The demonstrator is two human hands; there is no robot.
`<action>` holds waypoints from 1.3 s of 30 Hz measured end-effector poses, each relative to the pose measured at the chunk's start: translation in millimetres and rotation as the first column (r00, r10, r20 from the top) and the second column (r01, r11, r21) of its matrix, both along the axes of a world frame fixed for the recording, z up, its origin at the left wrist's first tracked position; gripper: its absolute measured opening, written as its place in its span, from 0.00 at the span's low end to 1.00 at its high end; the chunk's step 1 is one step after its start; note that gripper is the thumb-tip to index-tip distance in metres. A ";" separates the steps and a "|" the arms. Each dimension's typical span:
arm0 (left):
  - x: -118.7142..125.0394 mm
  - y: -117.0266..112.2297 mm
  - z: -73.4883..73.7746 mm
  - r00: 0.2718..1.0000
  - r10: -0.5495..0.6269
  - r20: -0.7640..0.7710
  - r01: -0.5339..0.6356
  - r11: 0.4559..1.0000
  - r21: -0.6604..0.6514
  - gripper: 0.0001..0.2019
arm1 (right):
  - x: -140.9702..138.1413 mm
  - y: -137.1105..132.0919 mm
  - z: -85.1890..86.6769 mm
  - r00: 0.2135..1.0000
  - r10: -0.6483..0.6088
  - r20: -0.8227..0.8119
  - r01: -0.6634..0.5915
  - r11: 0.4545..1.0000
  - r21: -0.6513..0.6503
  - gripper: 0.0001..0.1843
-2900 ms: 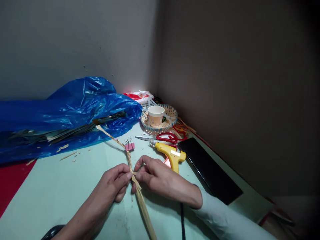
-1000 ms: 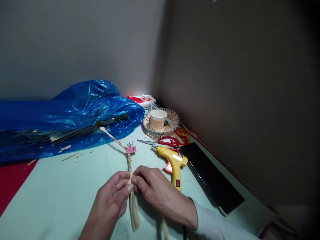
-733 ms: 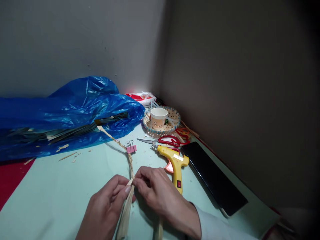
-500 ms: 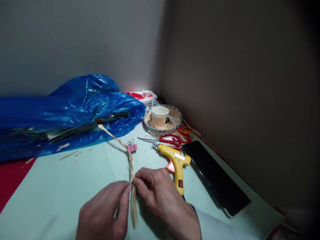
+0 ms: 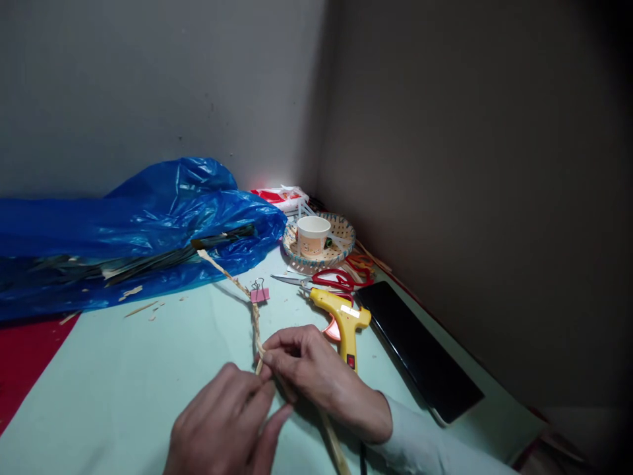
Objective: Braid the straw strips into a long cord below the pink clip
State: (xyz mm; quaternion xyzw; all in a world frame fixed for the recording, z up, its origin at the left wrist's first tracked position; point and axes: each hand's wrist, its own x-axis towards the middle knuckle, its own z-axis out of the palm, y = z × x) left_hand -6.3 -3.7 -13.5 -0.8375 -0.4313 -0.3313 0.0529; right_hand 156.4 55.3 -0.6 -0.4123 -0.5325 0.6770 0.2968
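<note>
A thin braid (image 5: 256, 323) of pale dried plant strips runs toward me over the pale green table cover. A pink binder clip (image 5: 260, 295) grips it farther up. My right hand (image 5: 316, 373) pinches the braid's near end between thumb and fingers. Just below and left, my left hand (image 5: 227, 419) has curled fingers at a short strip under the braid; its thumb sticks out to the right. How firmly it holds that strip is partly hidden. Another loose strip (image 5: 333, 442) slants out beneath my right hand toward the bottom edge.
A yellow glue gun (image 5: 346, 320) lies right of the braid, beside red-handled scissors (image 5: 339, 278) and a black tablet-like device (image 5: 420, 353). Behind stand a paper cup (image 5: 313, 237) and a woven basket (image 5: 346, 241). A blue plastic bag (image 5: 173, 198) with dark strips covers the left back.
The strip that hung straight down between my hands now slants right under my right hand. My left hand has shifted right and its thumb has come away from the braid.
</note>
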 end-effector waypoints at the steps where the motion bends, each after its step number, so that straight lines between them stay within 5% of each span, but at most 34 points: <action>1: -1.2 3.2 3.4 0.989 0.070 0.133 -0.049 0.987 -0.151 0.06 | 0.6 0.1 -0.3 1.000 0.005 0.002 -0.005 1.000 0.018 0.08; 3: -3.5 13.8 9.4 0.902 0.287 0.322 -0.092 0.858 -0.505 0.05 | 1.9 0.5 0.1 1.000 0.018 -0.001 -0.018 0.999 0.044 0.10; 5: -5.0 27.2 11.8 0.783 0.432 0.446 0.105 0.616 -0.781 0.10 | 3.2 1.0 1.3 1.000 0.025 -0.007 -0.025 0.998 0.061 0.11; 8: -5.0 42.8 8.0 0.626 0.532 0.571 0.458 0.341 -0.821 0.11 | 5.8 1.4 4.1 0.997 0.039 0.066 -0.049 0.988 0.149 0.12; 11: -2.7 46.9 2.2 0.603 0.558 0.570 0.529 0.255 -0.809 0.14 | 9.0 1.2 7.6 0.974 0.033 0.226 -0.106 0.941 0.321 0.12; 16: 1.7 42.1 6.5 0.618 0.538 0.573 0.525 0.261 -0.810 0.14 | 11.9 1.3 12.7 0.948 0.029 0.317 -0.152 0.917 0.368 0.12; 23: -4.1 41.8 27.1 0.803 0.324 0.501 0.404 0.321 -0.856 0.06 | 12.2 0.8 14.1 0.936 0.038 0.351 -0.164 0.927 0.337 0.11; 29: -0.1 35.4 15.1 0.742 0.502 0.444 0.362 0.256 -0.896 0.12 | 13.4 -11.1 21.0 0.857 -0.065 0.511 -0.203 0.869 0.451 0.10; 35: 7.2 33.7 17.7 0.741 0.516 0.430 0.202 0.439 -0.875 0.13 | 13.7 -11.5 25.0 0.730 -0.103 0.675 -0.339 0.804 0.488 0.11; 39: 9.5 33.8 21.8 0.728 0.539 0.424 0.171 0.456 -0.874 0.13 | 15.5 -6.6 26.4 0.746 -0.103 0.658 -0.337 0.794 0.506 0.11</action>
